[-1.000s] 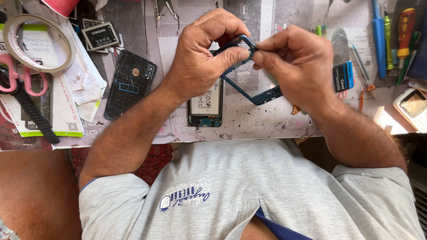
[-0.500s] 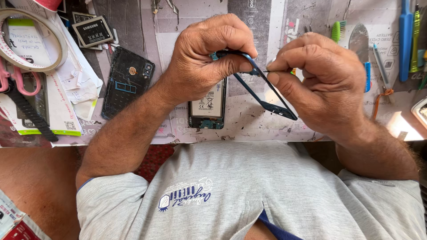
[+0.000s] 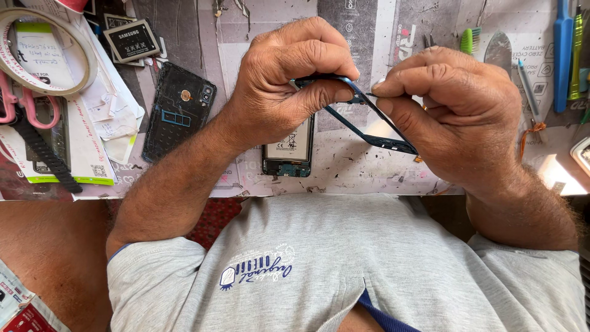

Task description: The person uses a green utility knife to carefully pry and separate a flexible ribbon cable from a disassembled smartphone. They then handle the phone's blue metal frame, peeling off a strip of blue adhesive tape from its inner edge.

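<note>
Both hands hold a thin dark-blue phone frame [image 3: 369, 130] above the workbench. My left hand [image 3: 289, 80] grips its upper end between thumb and fingers. My right hand [image 3: 455, 110] pinches the frame's upper edge with thumb and forefinger, its other fingers curled under the lower end. Beneath the hands lies an opened phone body [image 3: 289, 154] with its battery showing, partly hidden by my left hand.
A black phone back cover [image 3: 178, 110] lies left of the hands, with a loose battery [image 3: 132, 40], a tape roll [image 3: 46, 52], pink-handled scissors [image 3: 18, 107] and papers further left. Screwdrivers and blue tools [image 3: 562, 55] lie at the right. A newspaper sheet [image 3: 344, 178] covers the bench.
The frame has tilted so it is seen nearly edge-on, and my right hand has shifted up to pinch its upper edge. The view has moved closer over the hands.
</note>
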